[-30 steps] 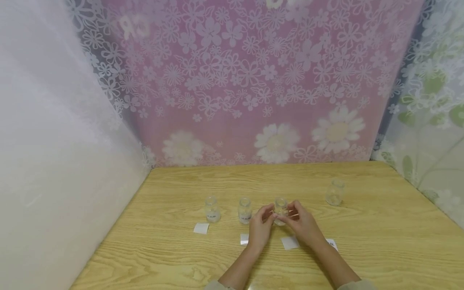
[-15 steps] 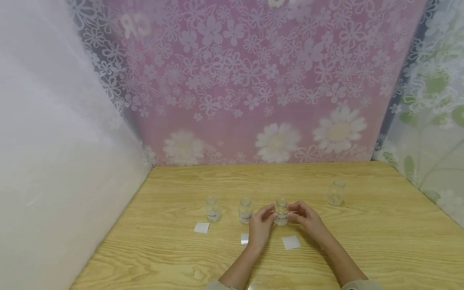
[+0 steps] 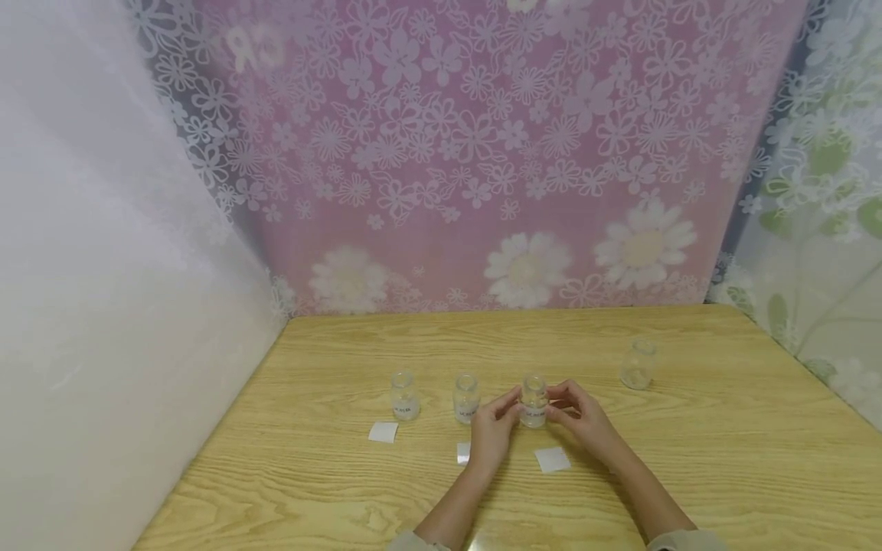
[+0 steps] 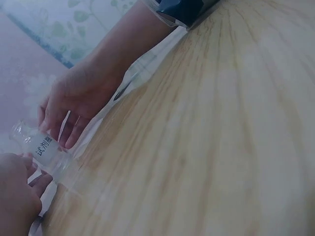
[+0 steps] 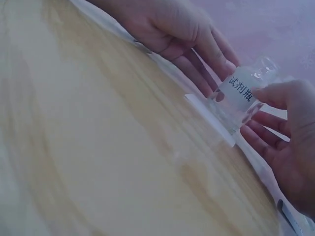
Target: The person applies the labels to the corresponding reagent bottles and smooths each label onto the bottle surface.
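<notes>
the glass jar (image 3: 534,388) sits directly between the left hand (image 3: 491,438) and the right hand (image 3: 586,427), touched on both flanks, so neither hand is plainly nearer. its long axis runs upright, mouth up, across the line joining the hands; its label (image 5: 240,89) faces back toward the person. the left hand pinches the jar's left side, thumb at the label's edge, fingers behind; the right hand pinches the opposite side likewise. whether its base fully meets the table (image 3: 317,490) is hard to tell. a white square (image 3: 553,459) lies on the near side, while an unheld jar (image 3: 638,367) stands farther off, beyond the right hand.
</notes>
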`<action>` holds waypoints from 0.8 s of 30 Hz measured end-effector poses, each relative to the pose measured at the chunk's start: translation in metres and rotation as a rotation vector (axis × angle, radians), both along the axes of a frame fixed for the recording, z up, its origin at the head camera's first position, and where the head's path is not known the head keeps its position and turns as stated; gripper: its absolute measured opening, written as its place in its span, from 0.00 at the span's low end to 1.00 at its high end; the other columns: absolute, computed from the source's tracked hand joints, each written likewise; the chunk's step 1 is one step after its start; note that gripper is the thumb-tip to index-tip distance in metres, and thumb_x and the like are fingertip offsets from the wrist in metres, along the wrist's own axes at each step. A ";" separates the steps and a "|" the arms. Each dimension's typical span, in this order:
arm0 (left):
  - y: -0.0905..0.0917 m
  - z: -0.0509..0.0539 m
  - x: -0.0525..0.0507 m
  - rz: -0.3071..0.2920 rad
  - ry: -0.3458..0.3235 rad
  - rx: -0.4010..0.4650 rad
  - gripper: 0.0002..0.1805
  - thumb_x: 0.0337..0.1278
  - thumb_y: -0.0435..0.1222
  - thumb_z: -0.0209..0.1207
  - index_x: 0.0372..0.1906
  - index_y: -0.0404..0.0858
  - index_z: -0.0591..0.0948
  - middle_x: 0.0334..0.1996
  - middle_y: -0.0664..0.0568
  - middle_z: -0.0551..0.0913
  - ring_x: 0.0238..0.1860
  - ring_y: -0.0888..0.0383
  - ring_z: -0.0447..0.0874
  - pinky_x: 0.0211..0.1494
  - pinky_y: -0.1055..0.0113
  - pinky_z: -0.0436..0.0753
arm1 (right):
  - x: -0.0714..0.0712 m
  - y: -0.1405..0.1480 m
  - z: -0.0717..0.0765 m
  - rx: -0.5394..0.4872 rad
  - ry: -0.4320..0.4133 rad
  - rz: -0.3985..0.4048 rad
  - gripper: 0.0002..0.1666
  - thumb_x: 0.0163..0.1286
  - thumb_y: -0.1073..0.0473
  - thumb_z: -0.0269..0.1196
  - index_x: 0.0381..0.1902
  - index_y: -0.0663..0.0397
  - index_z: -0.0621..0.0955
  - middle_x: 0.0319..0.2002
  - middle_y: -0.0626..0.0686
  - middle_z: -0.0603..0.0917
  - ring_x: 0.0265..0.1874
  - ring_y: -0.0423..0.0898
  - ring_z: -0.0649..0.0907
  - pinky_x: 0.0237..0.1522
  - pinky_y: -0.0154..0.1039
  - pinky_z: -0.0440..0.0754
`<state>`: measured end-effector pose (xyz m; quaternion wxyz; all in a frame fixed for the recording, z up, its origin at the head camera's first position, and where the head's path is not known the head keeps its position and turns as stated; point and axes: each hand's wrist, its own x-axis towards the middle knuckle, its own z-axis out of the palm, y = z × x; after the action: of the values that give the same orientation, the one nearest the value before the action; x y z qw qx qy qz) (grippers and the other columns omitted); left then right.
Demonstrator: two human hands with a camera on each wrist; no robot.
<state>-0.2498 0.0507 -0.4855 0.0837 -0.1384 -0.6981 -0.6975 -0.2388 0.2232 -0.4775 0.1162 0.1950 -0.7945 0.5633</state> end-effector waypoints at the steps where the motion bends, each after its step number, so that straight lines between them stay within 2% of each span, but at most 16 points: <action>1: 0.000 0.000 0.000 -0.002 0.001 -0.005 0.16 0.53 0.28 0.60 0.49 0.34 0.80 0.47 0.46 0.80 0.44 0.56 0.80 0.43 0.73 0.78 | 0.000 -0.001 0.000 0.011 0.016 -0.004 0.17 0.61 0.69 0.62 0.46 0.67 0.70 0.46 0.65 0.75 0.41 0.53 0.77 0.40 0.38 0.79; 7: 0.000 -0.001 0.001 -0.006 0.020 -0.046 0.18 0.52 0.26 0.60 0.51 0.34 0.79 0.48 0.46 0.80 0.45 0.54 0.80 0.46 0.71 0.77 | 0.002 -0.007 0.000 0.109 0.045 -0.033 0.25 0.55 0.69 0.67 0.47 0.66 0.67 0.41 0.59 0.75 0.38 0.54 0.77 0.38 0.42 0.80; 11: 0.000 -0.001 0.002 -0.006 0.043 -0.065 0.19 0.51 0.24 0.60 0.52 0.34 0.78 0.48 0.45 0.80 0.46 0.52 0.80 0.46 0.70 0.77 | 0.002 -0.010 0.000 0.157 0.041 -0.061 0.27 0.54 0.70 0.68 0.47 0.64 0.67 0.39 0.56 0.75 0.37 0.52 0.77 0.38 0.42 0.80; 16: 0.000 0.000 0.003 0.005 0.078 -0.103 0.21 0.49 0.23 0.61 0.52 0.33 0.78 0.48 0.46 0.80 0.46 0.51 0.80 0.46 0.70 0.77 | 0.000 -0.013 -0.002 0.193 0.089 -0.087 0.28 0.51 0.71 0.69 0.46 0.67 0.67 0.37 0.57 0.75 0.36 0.52 0.78 0.37 0.40 0.80; 24: 0.000 -0.001 0.001 0.005 0.066 -0.097 0.19 0.51 0.25 0.61 0.51 0.35 0.79 0.47 0.49 0.80 0.46 0.53 0.80 0.46 0.71 0.77 | 0.000 -0.009 -0.002 0.177 0.205 -0.073 0.21 0.54 0.72 0.66 0.44 0.66 0.70 0.39 0.59 0.79 0.36 0.54 0.79 0.37 0.44 0.80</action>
<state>-0.2489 0.0504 -0.4868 0.1016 -0.1632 -0.7284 -0.6576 -0.2384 0.2137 -0.4791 0.1994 0.2318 -0.8317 0.4634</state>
